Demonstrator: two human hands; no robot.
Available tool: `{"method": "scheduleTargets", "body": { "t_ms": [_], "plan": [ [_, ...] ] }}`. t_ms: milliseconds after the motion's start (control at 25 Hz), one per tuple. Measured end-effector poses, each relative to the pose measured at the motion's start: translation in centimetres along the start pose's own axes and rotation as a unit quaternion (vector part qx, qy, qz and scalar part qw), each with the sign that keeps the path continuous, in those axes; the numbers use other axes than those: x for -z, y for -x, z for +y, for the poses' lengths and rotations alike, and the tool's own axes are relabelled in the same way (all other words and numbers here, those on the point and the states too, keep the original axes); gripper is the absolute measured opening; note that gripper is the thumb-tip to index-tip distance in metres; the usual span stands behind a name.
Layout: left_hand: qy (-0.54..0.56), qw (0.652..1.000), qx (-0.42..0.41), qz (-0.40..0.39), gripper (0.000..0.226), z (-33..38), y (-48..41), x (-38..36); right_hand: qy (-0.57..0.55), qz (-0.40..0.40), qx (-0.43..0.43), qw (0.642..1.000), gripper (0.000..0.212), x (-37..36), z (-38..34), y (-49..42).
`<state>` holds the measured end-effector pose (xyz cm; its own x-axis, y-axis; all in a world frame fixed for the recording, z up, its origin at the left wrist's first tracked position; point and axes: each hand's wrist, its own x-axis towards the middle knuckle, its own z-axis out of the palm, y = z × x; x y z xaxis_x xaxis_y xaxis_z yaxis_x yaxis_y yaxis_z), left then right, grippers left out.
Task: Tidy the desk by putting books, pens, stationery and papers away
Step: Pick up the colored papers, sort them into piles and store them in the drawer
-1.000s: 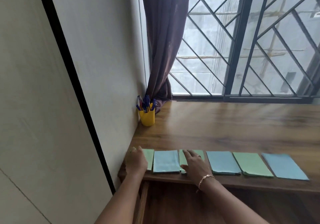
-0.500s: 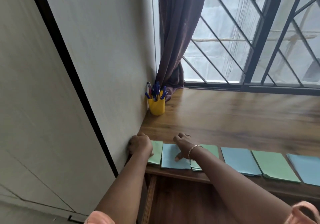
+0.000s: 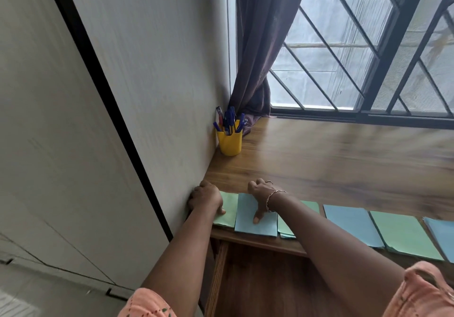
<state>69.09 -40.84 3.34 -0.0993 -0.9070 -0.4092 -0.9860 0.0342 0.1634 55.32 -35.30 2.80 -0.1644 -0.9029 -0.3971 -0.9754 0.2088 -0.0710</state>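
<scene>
Counting six paper piles point(image 3: 351, 223) in one row along the worktop point(image 3: 319, 164) front edge: three green, three blue, alternating. Left hand point(image 3: 206, 197) grips the leftmost green pile point(image 3: 229, 210). One yellow cup point(image 3: 230, 143) of blue pens point(image 3: 229, 120), number unclear, stands in the back corner. Right hand point(image 3: 260, 194) grips the first blue pile point(image 3: 262, 225), fingers curled, thumb on top.

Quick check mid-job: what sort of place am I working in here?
Likely a home study corner: a wooden desk set against a barred window with a curtain, a yellow pen holder in the corner, and coloured paper stacks along the front edge.
</scene>
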Motion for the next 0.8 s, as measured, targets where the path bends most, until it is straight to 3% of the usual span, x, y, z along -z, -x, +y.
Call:
{"method": "scheduleTargets", "body": {
  "t_ms": [160,320,480,680,800],
  "plan": [
    [-0.019,1.000,-0.007,0.021,0.091,0.2,0.4,-0.1,-0.021,0.018,0.007,1.000,0.086,-0.5,0.1,0.7],
    [0.079,0.996,-0.009,0.048,0.080,0.1,0.6,-0.5,-0.051,0.080,0.020,0.995,0.069,-1.1,0.0,1.7],
    [0.153,0.979,-0.061,0.118,0.042,-0.4,1.5,-0.5,-0.114,0.121,0.050,0.985,0.042,0.2,0.3,3.5],
    [0.209,0.954,-0.129,0.171,0.031,-1.7,4.3,1.4,-0.165,0.159,0.091,0.969,0.030,2.5,0.8,7.5],
    [0.241,0.942,-0.164,0.163,0.025,-1.4,6.8,1.8,-0.185,0.156,0.094,0.966,0.030,2.7,2.2,9.9]
  ]
}}
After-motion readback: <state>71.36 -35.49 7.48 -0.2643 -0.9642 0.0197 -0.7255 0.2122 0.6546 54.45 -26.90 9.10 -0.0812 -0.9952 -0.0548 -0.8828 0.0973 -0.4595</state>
